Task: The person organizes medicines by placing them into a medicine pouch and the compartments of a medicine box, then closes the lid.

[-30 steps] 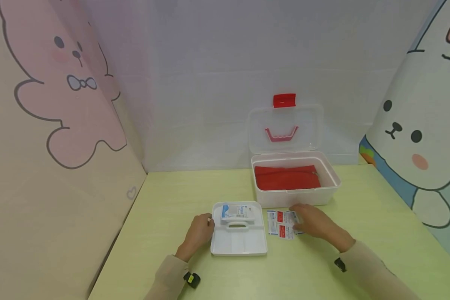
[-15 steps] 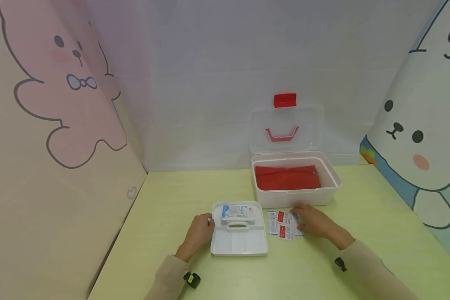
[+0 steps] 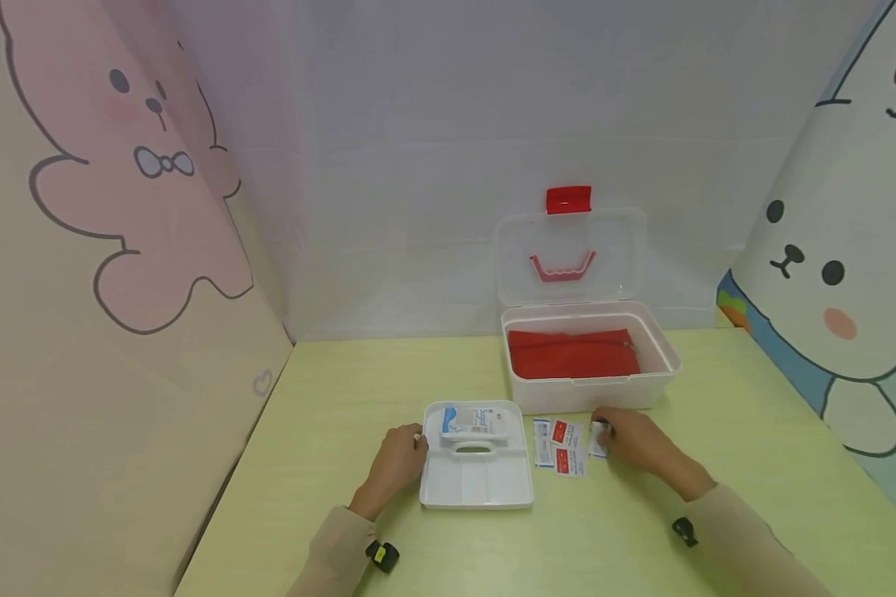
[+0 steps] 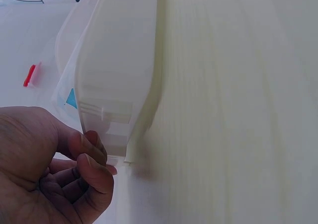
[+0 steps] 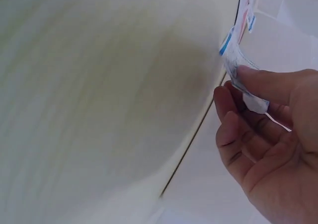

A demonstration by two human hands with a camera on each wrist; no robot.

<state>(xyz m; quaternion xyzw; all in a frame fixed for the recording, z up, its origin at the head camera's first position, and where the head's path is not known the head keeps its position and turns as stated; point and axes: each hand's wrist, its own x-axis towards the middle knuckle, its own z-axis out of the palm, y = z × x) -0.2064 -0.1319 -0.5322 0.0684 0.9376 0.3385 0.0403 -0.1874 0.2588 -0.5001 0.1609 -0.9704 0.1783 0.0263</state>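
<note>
My left hand (image 3: pixel 396 460) is at the left edge of a white plastic tray (image 3: pixel 474 485), its thumb and fingertips gripping the rim in the left wrist view. A blue-and-white packet (image 3: pixel 472 421) lies in the tray's back part, behind the slotted handle. My right hand (image 3: pixel 637 439) pinches a small white-and-blue sachet (image 5: pixel 241 70) between thumb and fingers, right of the other sachets. Two white sachets with red labels (image 3: pixel 565 462) and a blue-edged sachet (image 3: pixel 542 444) lie on the table between tray and hand. The fingers partly cover the held sachet.
Behind the sachets stands an open white box (image 3: pixel 593 393) with a red zip pouch (image 3: pixel 573 355) inside. Its clear lid (image 3: pixel 620 249), with a pink handle and red latch, is raised against the back wall. Cartoon-printed side walls flank the yellow table (image 3: pixel 358 373).
My right hand has shifted slightly right, drawing its sachet apart from the red-labelled ones, which now show fully. The left hand and tray have stayed in place.
</note>
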